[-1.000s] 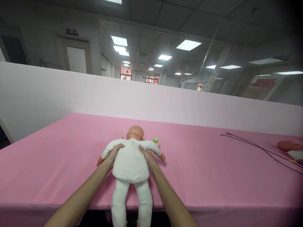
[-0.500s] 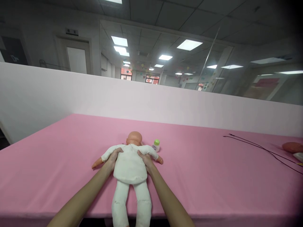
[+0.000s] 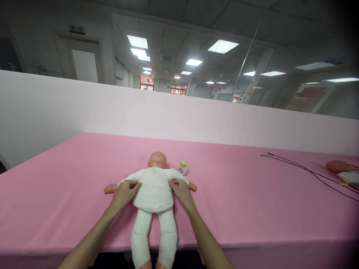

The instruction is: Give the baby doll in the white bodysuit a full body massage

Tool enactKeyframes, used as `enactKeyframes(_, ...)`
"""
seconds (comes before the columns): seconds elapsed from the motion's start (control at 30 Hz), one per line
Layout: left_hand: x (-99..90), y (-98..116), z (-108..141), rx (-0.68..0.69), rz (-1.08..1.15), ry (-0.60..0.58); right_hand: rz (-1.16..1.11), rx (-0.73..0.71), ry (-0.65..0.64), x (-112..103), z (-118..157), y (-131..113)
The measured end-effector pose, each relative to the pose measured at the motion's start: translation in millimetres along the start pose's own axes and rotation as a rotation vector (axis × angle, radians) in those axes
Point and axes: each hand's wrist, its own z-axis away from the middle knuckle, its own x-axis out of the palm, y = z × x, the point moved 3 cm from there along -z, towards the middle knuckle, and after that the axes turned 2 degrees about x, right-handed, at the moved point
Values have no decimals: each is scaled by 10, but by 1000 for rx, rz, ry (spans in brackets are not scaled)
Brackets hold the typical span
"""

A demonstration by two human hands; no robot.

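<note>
A baby doll (image 3: 153, 191) with a white cloth body lies on the pink table, the back of its head toward me and its arms spread. My left hand (image 3: 125, 192) is closed at the left side of its torso, just under the arm, thumb and fingers pinching the cloth. On the other side my right hand (image 3: 181, 189) pinches the cloth below the doll's right-hand arm. Beyond that arm stands a small clear bottle (image 3: 182, 168) with a green cap.
Two thin black cables (image 3: 304, 170) run across the pink table (image 3: 238, 201) at the right. Another doll (image 3: 340, 167) lies at the far right edge. A white low wall (image 3: 196, 119) rises behind the table, with glass above it.
The doll now lies flatter, its arms spread wider. Both my hands have shifted from gripping round its torso to pinching at its sides. The view has tilted slightly.
</note>
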Motion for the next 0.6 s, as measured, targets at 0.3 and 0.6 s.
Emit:
enactKeyframes(0.3, 536, 170, -124, 375, -255, -106, 129, -238, -118, 356, 78, -49)
enactKeyframes(0.6, 444, 262, -66, 348, -290, -93, 101, -274, -220, 102, 46, 8)
